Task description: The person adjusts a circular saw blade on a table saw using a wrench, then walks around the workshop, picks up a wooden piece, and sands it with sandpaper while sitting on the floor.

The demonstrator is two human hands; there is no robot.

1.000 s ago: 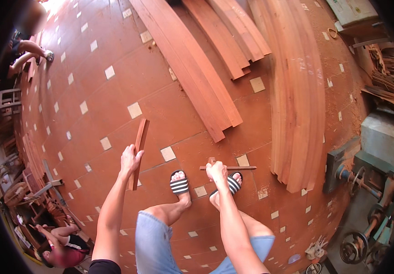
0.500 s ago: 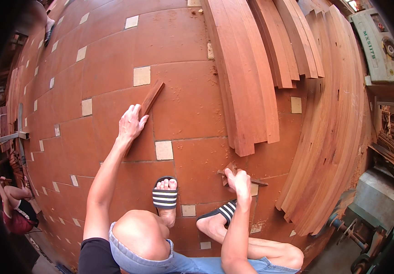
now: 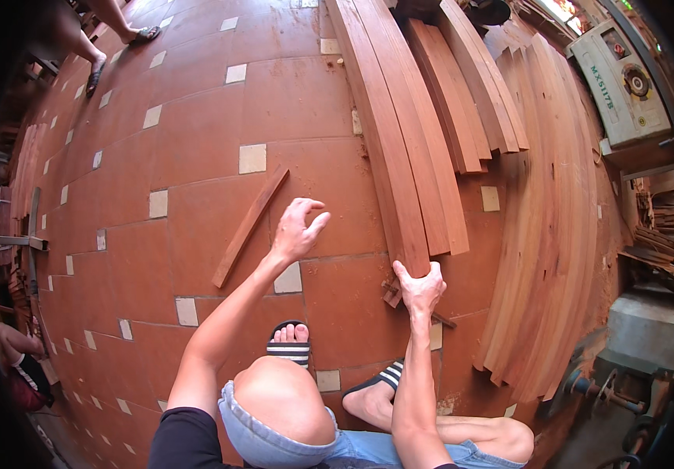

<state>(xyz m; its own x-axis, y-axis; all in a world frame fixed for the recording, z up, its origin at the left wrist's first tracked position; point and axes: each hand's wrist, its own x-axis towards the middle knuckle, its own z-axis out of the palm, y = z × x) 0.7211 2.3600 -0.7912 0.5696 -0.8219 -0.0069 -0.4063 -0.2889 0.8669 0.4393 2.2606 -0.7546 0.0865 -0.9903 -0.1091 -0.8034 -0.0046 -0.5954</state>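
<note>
My right hand grips the near end of a long reddish wooden beam, thumb on its left and fingers wrapped over the end. My left hand hangs over the tiles with its fingers apart and nothing in it. A short wooden strip lies slanted on the floor, left of that hand. Beside my right hand, a small wooden tool with a crosspiece rests on the floor, partly hidden by the hand and wrist; its exact kind I cannot make out.
Another beam lies against the gripped one. Further right are more beams and wide stacked boards. Machines line the right edge. My sandalled foot is below my left hand. Another person's legs stand far left.
My left hand has let go of the wooden strip and moved right. My right hand has left the small wooden tool and taken hold of the beam's end. A person's legs have come into view.
</note>
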